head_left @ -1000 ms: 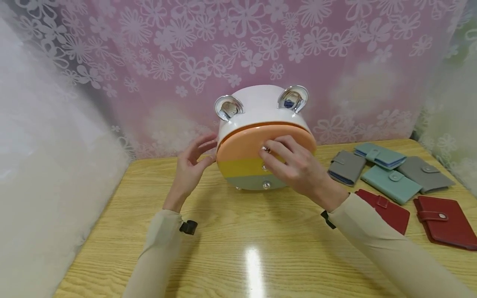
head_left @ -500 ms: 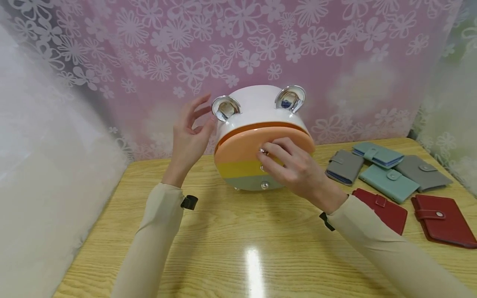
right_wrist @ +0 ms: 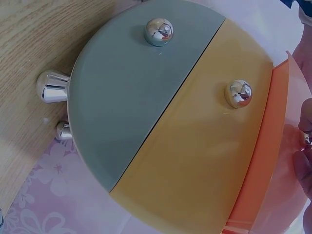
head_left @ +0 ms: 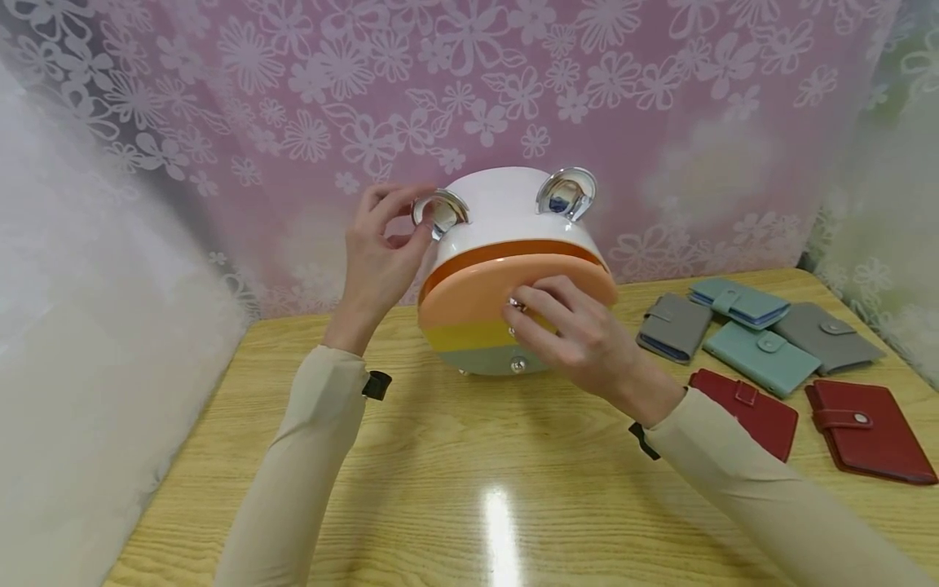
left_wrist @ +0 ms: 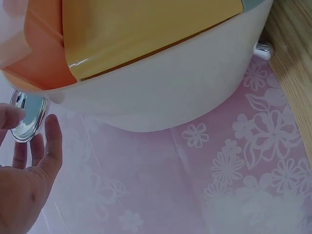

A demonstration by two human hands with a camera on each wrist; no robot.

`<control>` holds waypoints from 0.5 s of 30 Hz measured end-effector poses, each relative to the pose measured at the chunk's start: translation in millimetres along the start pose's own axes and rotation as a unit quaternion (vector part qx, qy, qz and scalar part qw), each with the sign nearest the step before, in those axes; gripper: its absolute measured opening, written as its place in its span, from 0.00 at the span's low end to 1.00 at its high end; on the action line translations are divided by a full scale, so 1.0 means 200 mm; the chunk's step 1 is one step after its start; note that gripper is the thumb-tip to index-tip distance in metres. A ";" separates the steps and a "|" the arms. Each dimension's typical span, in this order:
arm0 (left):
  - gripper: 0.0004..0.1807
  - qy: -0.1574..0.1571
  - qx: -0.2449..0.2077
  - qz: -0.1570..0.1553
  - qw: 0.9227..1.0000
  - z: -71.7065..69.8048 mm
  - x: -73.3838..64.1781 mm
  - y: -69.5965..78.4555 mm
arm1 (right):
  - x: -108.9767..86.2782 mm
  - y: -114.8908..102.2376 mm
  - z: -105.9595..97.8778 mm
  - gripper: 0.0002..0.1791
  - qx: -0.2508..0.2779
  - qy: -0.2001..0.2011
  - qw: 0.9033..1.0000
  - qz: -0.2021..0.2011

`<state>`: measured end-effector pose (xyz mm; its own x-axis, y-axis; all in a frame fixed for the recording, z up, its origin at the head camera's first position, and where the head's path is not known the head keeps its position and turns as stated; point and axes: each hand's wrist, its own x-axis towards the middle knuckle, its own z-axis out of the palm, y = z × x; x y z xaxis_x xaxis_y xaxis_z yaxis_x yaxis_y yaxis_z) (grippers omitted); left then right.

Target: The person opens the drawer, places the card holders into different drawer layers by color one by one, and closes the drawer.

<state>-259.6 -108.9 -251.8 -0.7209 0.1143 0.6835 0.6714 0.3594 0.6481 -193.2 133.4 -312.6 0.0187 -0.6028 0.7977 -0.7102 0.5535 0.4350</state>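
Note:
A small round drawer box (head_left: 502,196) with a white shell and two chrome ears stands on the table. My right hand (head_left: 583,338) pinches the silver knob (head_left: 517,303) of its orange top drawer (head_left: 469,287). That drawer sticks out a little from the shell, with a gap along its upper edge. My left hand (head_left: 381,257) holds the left chrome ear (left_wrist: 30,114), thumb in front and fingers behind. Below the orange front, the yellow drawer (right_wrist: 195,126) and the grey-green drawer (right_wrist: 126,87) sit flush, each with a round silver knob.
Right of the box lie several snap wallets: a small grey one (head_left: 673,328), green ones (head_left: 763,359), a larger grey one (head_left: 829,336) and red ones (head_left: 869,432). The wooden table (head_left: 440,465) meets a flowered pink curtain (head_left: 330,122) behind the box.
My left hand has risen from the box's left side to its left ear and taken hold of it. The orange drawer has come out slightly further with my right hand.

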 end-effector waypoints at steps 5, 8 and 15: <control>0.18 -0.010 0.039 0.012 0.999 -0.01 0.02 0.00 | 0.01 -0.02 -0.01 0.10 0.008 0.004 1.000 0.004; 0.18 -0.015 0.057 0.019 0.998 0.00 0.03 0.00 | 0.01 -0.03 -0.02 0.09 0.017 0.008 1.000 0.008; 0.17 -0.019 0.084 0.029 0.996 0.00 0.04 0.01 | 0.00 -0.04 -0.04 0.11 0.016 0.006 1.000 0.011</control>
<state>-264.1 -106.9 -246.0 -0.6902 0.1725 0.7027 0.6758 0.5009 0.5408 -181.9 132.6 -313.1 0.0122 -0.5837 0.8119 -0.7327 0.5474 0.4045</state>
